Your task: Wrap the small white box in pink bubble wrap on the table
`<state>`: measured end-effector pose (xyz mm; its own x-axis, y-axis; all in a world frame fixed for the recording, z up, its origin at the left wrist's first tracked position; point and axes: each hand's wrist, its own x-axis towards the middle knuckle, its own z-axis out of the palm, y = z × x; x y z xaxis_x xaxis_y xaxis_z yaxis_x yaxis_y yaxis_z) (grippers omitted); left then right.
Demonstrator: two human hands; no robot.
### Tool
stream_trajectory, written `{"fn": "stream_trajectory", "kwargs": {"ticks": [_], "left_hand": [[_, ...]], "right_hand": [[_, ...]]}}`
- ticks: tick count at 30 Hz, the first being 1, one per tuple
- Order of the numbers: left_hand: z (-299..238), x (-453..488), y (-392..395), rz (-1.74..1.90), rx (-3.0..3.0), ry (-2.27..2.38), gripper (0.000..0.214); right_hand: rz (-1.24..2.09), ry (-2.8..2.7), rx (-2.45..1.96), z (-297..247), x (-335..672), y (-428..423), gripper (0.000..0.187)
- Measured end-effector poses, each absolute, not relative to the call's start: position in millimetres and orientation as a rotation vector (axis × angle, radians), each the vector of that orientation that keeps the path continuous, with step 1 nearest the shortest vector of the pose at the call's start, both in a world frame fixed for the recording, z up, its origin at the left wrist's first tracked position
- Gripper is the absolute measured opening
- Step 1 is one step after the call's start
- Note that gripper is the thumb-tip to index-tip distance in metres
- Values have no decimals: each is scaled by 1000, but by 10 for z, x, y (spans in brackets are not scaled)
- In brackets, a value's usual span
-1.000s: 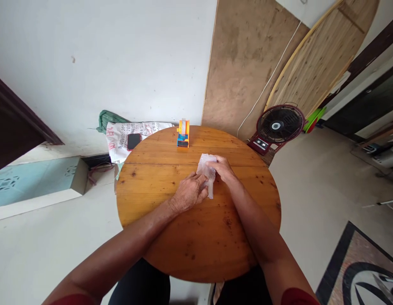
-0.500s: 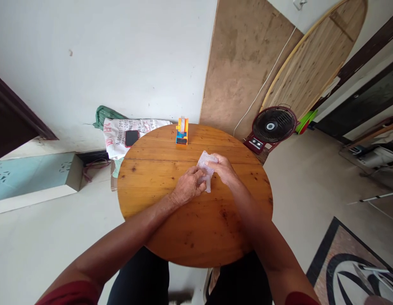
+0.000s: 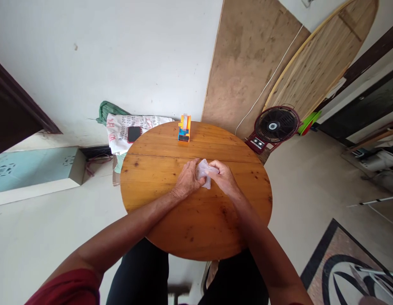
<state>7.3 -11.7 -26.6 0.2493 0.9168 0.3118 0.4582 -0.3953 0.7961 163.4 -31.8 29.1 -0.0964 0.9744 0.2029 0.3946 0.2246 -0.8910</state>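
Black trousers point(image 3: 137, 271) show along the bottom of the frame on both sides of its centre, and a dark red cloth sleeve point(image 3: 71, 286) ends above the left elbow in the lower left corner. Just above the trousers comes a round, varnished tabletop of orange-brown wood point(image 3: 196, 228), with dark knots and a seam running across its upper part. Both forearms reach over it towards the middle of the frame.

There the left hand point(image 3: 186, 178) lies palm down, its fingers stretched forward and its thumb out to the side, touching a small, crumpled sheet of pale, translucent film point(image 3: 201, 169). The right hand point(image 3: 224, 177) pinches a raised part of that sheet between thumb and curled fingers, at its right side. The sheet lies between the two hands, just right of the frame's centre, with its lower end projecting below them.

Farther up, near the table's far edge, stands an orange and blue plastic tape dispenser point(image 3: 184, 132) with a clear roll. Left of it, beyond the rim, a black, red-edged phone-like slab point(image 3: 134, 134) rests on a white printed sack point(image 3: 117, 146). At right centre sits a dark red fan point(image 3: 277, 124) with a round grille; behind it, in the upper right, leans a pale, rounded wooden panel point(image 3: 320, 63).
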Motion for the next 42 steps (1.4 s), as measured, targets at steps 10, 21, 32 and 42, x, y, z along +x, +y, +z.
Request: {"fn": "stream_trajectory", "kwargs": {"ticks": [10, 21, 32, 42], "left_hand": [[-292, 68, -82, 1050, 1918, 1105, 38], [-207, -24, -67, 996, 1976, 957, 4], [-99, -460, -148, 659, 2479, 783, 54], [-289, -585, -224, 647, 2686, 908, 62]], "right_hand": [[548, -1729, -1220, -5, 1549, -598, 10], [424, -1875, -1184, -44, 1637, -692, 34], [247, -2134, -1149, -222, 1724, -844, 53], [191, -2384, -1108, -235, 1914, -857, 64]]}}
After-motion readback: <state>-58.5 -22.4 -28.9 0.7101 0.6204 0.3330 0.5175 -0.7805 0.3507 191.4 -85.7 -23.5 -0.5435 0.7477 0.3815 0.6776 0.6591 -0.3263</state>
